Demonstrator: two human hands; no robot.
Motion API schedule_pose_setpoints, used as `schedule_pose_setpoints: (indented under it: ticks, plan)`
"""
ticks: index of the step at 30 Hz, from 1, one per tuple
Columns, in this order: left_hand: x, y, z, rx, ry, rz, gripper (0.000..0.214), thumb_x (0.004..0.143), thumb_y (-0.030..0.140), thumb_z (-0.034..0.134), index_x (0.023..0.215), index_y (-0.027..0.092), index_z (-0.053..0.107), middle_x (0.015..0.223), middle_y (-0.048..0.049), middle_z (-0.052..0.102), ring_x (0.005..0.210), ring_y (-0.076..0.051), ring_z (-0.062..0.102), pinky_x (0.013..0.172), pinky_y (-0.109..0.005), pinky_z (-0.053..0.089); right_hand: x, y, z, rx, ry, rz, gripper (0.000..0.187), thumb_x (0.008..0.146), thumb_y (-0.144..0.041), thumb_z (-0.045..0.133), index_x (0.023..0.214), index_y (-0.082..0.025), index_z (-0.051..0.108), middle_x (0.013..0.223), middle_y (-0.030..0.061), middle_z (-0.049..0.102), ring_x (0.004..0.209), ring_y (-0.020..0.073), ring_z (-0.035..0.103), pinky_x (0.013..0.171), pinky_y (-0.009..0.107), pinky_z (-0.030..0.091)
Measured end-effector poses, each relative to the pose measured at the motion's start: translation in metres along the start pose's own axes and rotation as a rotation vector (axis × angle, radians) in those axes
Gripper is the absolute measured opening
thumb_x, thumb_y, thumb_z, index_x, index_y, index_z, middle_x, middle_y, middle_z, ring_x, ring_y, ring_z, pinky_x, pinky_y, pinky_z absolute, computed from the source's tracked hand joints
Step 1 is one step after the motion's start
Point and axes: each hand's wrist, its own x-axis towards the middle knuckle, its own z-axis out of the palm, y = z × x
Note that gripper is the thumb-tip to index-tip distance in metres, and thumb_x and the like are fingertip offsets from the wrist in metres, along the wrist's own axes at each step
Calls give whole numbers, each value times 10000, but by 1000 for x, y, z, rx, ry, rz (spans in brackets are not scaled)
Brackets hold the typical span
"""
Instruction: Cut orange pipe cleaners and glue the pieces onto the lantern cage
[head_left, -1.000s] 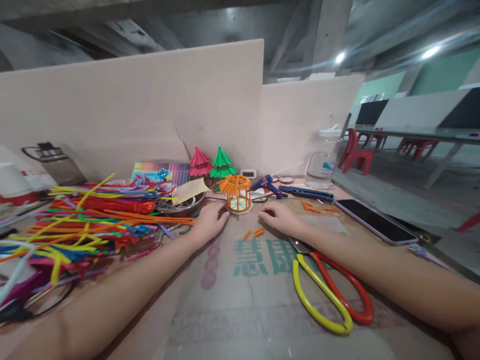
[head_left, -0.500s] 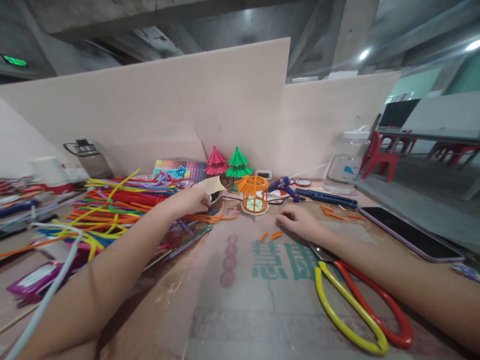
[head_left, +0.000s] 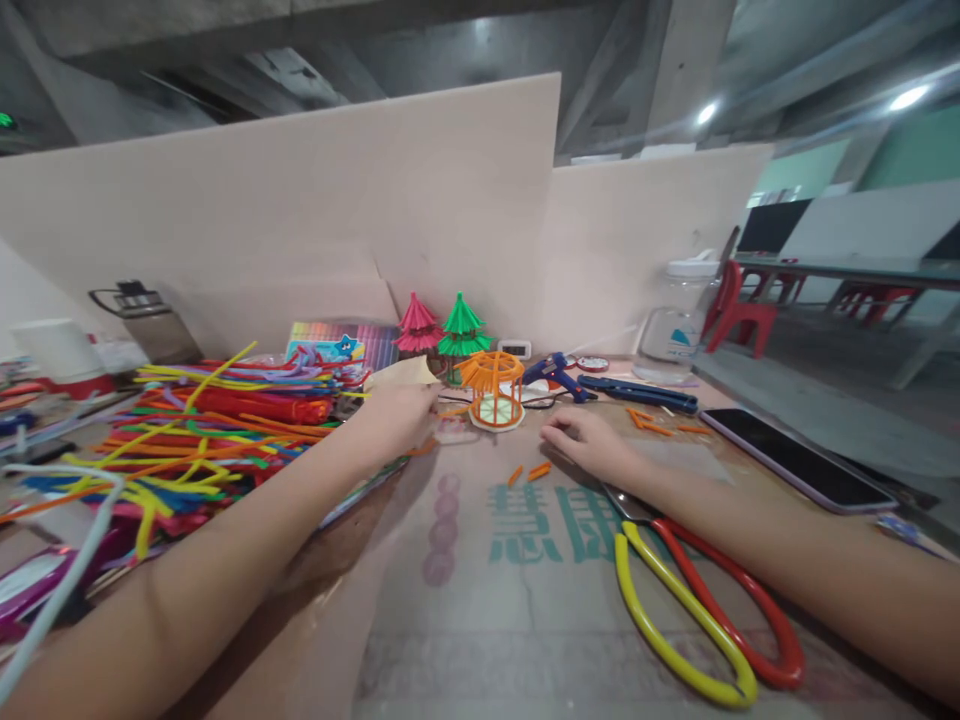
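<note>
My left hand hovers at the right edge of a heap of coloured pipe cleaners. Its fingers are curled shut, with an orange pipe cleaner showing just under them. My right hand rests palm down on the printed cardboard mat, fingers lying flat and holding nothing. Between the two hands stands a small orange pipe-cleaner pavilion on a pale round base. Short orange offcuts lie just left of my right hand.
Red-and-yellow scissors lie under my right forearm. A phone lies at the right edge. A blue glue gun, blue tool, pink cone, green cone and water bottle stand before the partition boards.
My left hand left the pavilion's base, reached left to the pipe cleaner heap, and now draws back a little with its fingers closed. My right hand stays put on the mat.
</note>
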Motion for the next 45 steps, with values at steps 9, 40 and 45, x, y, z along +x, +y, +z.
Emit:
schedule_pose_setpoints:
  ticks: [9,40,45]
  plan:
    - [-26,77,33,-67,264,358,183,937,244,480,1043,201,622,940,-74,689,899,-231,629,800,-349,460,-20,-22,-23,-279,87,-548,227,963,-254,498,1161,-184,587,937,84,681,869,201,610,789,337,466]
    - [-26,81,44,-252,248,247,238,958,240,427,970,190,659,925,-75,723,858,-227,659,756,-339,495,-11,-13,-71,-294,-138,-106,231,913,-266,498,789,-219,687,743,39,703,687,193,622,615,287,412]
    - [-24,79,47,-256,246,265,245,959,225,412,967,190,654,932,-73,722,862,-227,660,749,-335,495,-4,-6,-83,-38,-249,93,170,869,-270,531,789,-216,672,714,10,711,629,167,636,570,263,432]
